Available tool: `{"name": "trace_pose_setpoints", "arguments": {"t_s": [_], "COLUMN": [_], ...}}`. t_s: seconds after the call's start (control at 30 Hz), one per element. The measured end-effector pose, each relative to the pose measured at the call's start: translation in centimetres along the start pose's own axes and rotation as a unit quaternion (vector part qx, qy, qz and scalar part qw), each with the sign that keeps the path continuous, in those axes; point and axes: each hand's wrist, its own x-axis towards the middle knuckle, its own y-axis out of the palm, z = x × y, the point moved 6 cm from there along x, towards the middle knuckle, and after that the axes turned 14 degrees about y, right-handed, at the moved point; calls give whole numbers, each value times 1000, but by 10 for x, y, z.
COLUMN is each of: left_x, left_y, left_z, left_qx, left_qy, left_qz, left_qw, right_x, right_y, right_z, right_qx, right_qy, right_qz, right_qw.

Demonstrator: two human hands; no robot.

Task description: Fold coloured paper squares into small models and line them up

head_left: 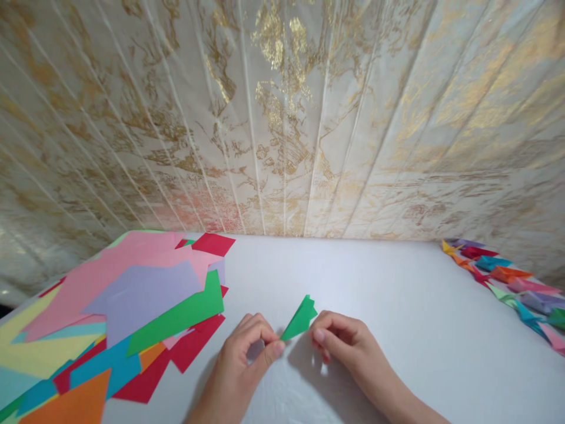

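Observation:
A small piece of folded green paper [301,318] is held above the white table, its narrow end pinched between the thumb and forefinger of my left hand [251,357]. The wider end points up and to the right, with a notched top edge. Close to that wider end is my right hand [343,341], its thumb and forefinger pressed together and the other fingers curled. Whether its fingertips touch the paper or hold a bit of it, I cannot make out.
Loose coloured paper sheets [150,294] lie in an overlapping heap on the left of the white table [335,271]. Several folded paper figures [512,274] stand in rows at the right edge. A gold-patterned curtain [282,118] hangs behind the table.

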Motion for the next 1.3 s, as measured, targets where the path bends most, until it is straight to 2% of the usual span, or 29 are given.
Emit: {"name": "trace_pose_setpoints", "arguments": {"t_s": [0.13,0.43,0.7,0.77,0.83,0.93,1.03,1.2,1.3], "left_x": [-2,-4,-3,-3,-3,-1,3,12,16], "left_y": [4,5,9,9,12,23,33,50,54], "left_z": [0,1,-8,-8,-6,-7,-7,-7,-7], "left_qx": [9,25,64,28,-52,-235,-370,-473,-499], "left_qy": [13,4,36,8,-49,-126,-185,-238,-246], "left_qz": [23,30,49,48,57,62,21,-5,-8], "left_qw": [1000,999,996,998,996,962,910,848,831], "right_x": [-2,1,-1,-2,-4,-7,-9,-6,-3], "right_y": [20,16,21,21,22,22,19,8,2], "right_z": [-10,-8,-7,-7,-6,-3,2,7,8], "right_qx": [47,117,10,8,14,21,24,41,26], "right_qy": [18,23,36,29,12,-24,-62,-78,-72], "right_qz": [38,41,47,51,60,62,50,45,30], "right_qw": [998,992,998,998,998,998,997,995,997]}}
